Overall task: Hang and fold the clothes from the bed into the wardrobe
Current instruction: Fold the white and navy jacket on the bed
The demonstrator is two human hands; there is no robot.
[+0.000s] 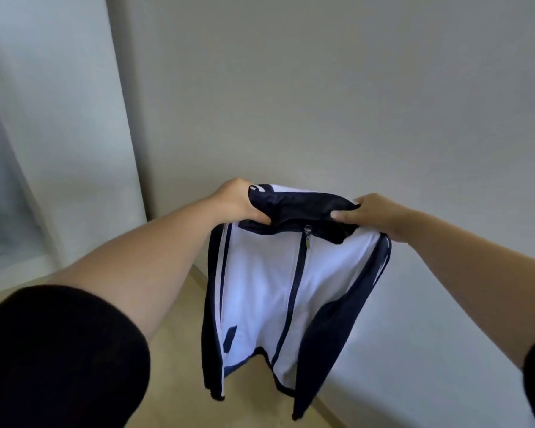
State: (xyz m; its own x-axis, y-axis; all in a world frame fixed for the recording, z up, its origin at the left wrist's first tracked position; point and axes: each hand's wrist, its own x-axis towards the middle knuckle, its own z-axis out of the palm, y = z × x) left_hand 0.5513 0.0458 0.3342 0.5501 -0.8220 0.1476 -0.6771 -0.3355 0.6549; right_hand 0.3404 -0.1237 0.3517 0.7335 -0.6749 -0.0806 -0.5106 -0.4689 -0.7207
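Black sleeve [59, 356], left arm: nearest the lens, lower left corner, pushed up above a bare forearm that reaches forward. A matching dark cuff shows at the right edge.

Left hand [237, 199]: my grip is clamped on the jacket's left shoulder, fingers curled under the dark fabric, thumb side up.

Right hand [372, 213]: grip likewise closed, pinching the opposite shoulder near the collar, fingertips pressed into the navy cloth.

Jacket [278, 291]: white front panels, navy collar, navy sleeves with white striping, dark zip [306, 240] drawn up to the collar. It hangs in the air between my two hands, clear of the floor, front facing me. I judge it is held by both shoulders so the body drops straight and the sleeves fall along the sides, which squares it up for a hanger or a fold.

Floor [179, 350]: pale wood tone, running beneath the hem.

Wall [322, 88]: plain, off-white, filling the background.

White upright panel [74, 118]: left of the jacket, possibly a door frame or a wardrobe side; I cannot tell which.

Bed, hanger and wardrobe interior: not in view.

Status, by my judgement: garment lifted and being straightened, neither hung nor folded yet; the next step needs a hanger or a flat surface.
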